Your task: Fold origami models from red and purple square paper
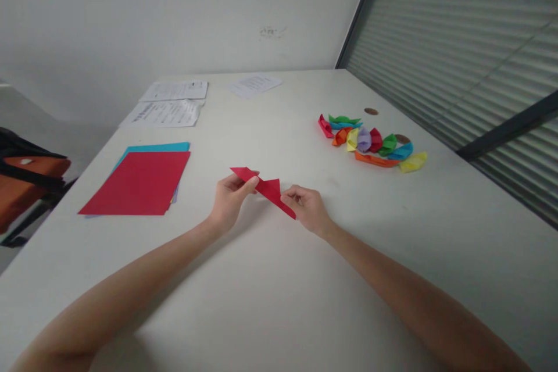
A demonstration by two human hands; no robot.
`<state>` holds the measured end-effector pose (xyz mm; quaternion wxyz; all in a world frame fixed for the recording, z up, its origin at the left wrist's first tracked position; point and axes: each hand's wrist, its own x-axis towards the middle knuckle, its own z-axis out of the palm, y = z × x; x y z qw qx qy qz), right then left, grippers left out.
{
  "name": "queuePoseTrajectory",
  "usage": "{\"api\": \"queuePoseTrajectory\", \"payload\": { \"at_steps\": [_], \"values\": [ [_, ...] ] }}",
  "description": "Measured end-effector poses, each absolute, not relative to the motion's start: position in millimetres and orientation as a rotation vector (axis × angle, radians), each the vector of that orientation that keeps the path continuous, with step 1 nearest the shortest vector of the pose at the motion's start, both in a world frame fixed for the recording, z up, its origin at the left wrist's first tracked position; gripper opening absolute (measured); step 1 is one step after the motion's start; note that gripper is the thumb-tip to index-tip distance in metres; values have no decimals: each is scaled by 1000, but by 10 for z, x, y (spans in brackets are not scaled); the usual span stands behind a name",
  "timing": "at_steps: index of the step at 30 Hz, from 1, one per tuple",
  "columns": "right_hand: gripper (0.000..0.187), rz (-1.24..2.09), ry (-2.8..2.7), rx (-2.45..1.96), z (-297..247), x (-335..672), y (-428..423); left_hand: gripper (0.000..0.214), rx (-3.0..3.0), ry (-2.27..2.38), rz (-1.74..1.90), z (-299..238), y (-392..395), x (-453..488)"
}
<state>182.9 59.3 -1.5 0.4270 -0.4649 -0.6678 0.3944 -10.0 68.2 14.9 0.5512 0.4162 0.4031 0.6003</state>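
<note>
A piece of folded red paper (271,189) is held just above the table, slanting down from left to right, with pointed flaps along its upper edge. My left hand (232,196) pinches it near its left end, thumb on the front side. At the lower right end, my right hand (307,207) grips the paper between thumb and fingers. Parts of the fingers behind the paper are hidden.
On the left lies a stack of coloured sheets, red paper (137,183) uppermost. Several folded colourful paper pieces (364,139) sit at the right. Printed sheets (165,111) rest farther back. Window blinds (462,40) border the table (270,302) on the right; an orange chair (30,186) stands left.
</note>
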Motion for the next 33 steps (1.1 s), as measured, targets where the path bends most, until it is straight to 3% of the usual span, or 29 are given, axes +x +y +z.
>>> {"api": "queuePoseTrajectory", "payload": {
  "at_steps": [5,13,28,33],
  "values": [
    [18,967,-1704,-1127,16,1827,577,19,951,939,1268,169,617,-70],
    [20,936,-1716,-1112,54,1815,521,16,981,905,1301,223,636,-86],
    [24,1167,-1607,-1169,11,1772,544,23,942,933,1286,252,603,-42],
    [23,1088,-1674,-1158,17,1782,520,25,870,920,1393,301,625,-37]
  ]
}}
